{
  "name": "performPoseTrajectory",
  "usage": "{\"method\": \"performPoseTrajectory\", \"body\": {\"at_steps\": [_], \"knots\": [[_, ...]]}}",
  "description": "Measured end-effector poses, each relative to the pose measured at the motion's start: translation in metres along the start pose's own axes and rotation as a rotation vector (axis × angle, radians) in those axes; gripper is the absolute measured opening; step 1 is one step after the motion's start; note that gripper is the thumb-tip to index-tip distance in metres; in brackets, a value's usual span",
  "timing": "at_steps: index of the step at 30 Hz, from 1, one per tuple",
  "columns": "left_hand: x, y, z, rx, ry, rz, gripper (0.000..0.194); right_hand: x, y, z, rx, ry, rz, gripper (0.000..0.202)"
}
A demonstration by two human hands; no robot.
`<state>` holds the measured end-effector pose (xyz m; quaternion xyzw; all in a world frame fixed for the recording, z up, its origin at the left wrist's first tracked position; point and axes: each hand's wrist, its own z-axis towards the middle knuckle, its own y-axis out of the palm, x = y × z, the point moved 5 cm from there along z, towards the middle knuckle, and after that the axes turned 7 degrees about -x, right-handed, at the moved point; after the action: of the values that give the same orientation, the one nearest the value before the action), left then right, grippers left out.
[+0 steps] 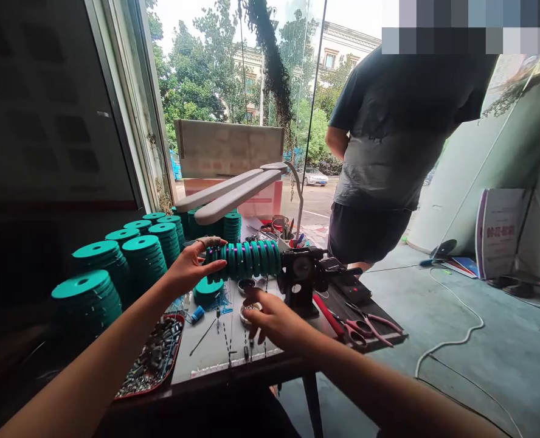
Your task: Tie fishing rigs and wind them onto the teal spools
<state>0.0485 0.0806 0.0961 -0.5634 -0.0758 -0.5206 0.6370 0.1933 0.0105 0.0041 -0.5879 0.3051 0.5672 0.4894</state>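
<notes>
A row of green foam line-winding discs (247, 260) sits side by side on the spindle of a black hand-crank winder (301, 274). My left hand (197, 264) is closed around the row's left end, thumb in front and fingers behind. Below the row, my right hand (270, 316) reaches in over a small round dish (250, 313), its fingers loosely bent and apart; no object shows in them. Thin lines hang from the discs, with small dark sinkers (246, 351) at their lower ends near the table's front edge.
Stacks of green discs (145, 252) stand at left, behind a red-rimmed tray (179, 340) of small metal parts. Scissors (356, 333) and red-handled pliers (328, 313) lie at right. A white lamp (238, 194) arches overhead. A person (388, 134) stands beyond the table.
</notes>
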Motion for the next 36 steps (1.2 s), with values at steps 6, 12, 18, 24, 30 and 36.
{"method": "performPoseTrajectory", "body": {"at_steps": [6,12,18,24,30,36], "knots": [[0.001,-0.001,0.000,0.012,-0.004,0.052,0.044,0.005,0.012,0.019,0.208,-0.101,0.220,0.020],[-0.005,0.001,0.002,-0.005,0.005,0.054,0.046,-0.019,0.006,-0.007,0.288,-0.260,0.215,0.024],[-0.002,0.001,0.001,0.004,0.018,0.081,0.044,-0.044,-0.009,-0.022,0.246,-0.274,0.355,0.024],[0.002,0.003,-0.002,0.021,0.089,0.153,0.041,-0.061,-0.027,-0.027,0.211,-0.324,0.477,0.023],[0.007,0.009,-0.011,0.109,0.238,0.326,0.045,-0.090,-0.042,-0.025,0.155,-0.450,0.474,0.019],[0.008,0.018,-0.022,0.165,0.290,0.553,0.044,-0.107,-0.039,-0.046,0.131,-0.481,0.391,0.018]]}}
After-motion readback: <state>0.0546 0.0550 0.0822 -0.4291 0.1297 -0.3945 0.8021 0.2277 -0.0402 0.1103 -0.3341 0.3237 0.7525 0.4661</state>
